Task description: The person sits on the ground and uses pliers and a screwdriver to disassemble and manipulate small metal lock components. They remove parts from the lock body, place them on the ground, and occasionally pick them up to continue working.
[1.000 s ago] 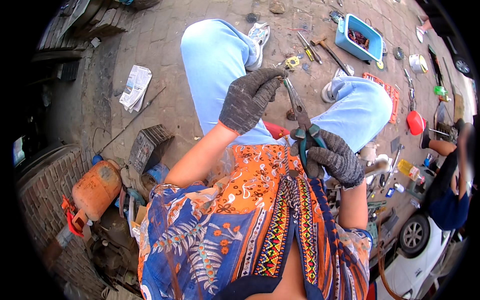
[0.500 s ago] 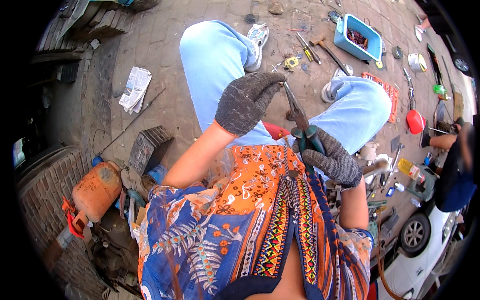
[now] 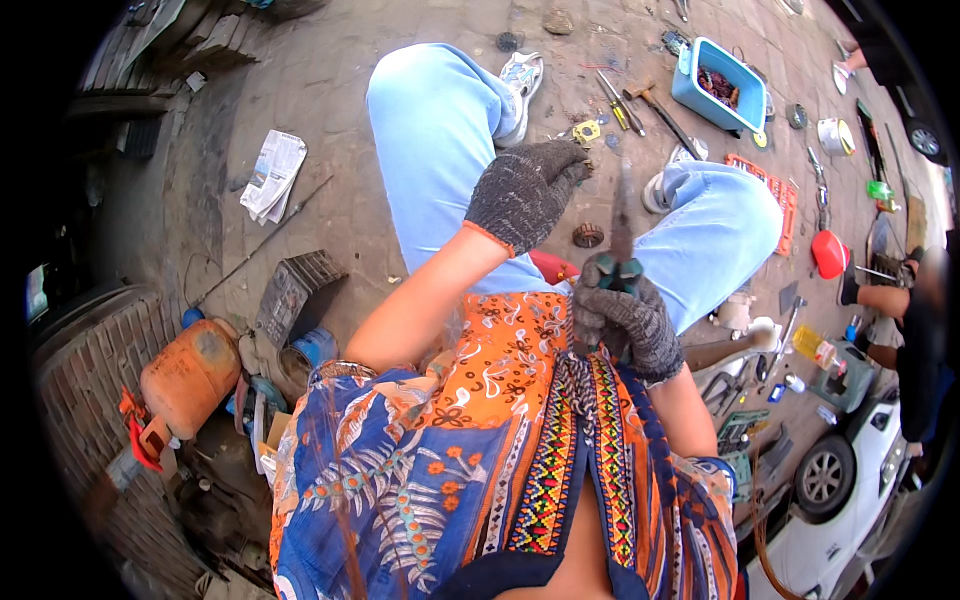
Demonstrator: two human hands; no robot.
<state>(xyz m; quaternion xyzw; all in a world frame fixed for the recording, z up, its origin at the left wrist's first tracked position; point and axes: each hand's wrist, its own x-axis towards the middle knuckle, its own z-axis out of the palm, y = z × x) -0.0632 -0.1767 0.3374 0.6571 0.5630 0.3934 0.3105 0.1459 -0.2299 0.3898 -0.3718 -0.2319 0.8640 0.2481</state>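
Observation:
My left hand, in a grey knit glove, is raised over my left leg with fingertips pinched on something small and dark, too small to name. My right hand, gloved likewise, grips long-nose pliers low over my lap; their upright jaws are blurred and stand apart from my left fingertips. A dark ribbed round part lies on the ground between my legs. A yellow part, screwdrivers and a hammer lie beyond my hands.
A blue tub and orange tool case are at the right front. A co-worker sits at far right beside tools and a white car. An orange cylinder, a dark crate and newspapers lie to my left.
My left hand has shifted slightly right, and the pliers' jaws have parted from its fingertips. My right hand has drawn down and left with the pliers, which now point straighter upward, blurred.

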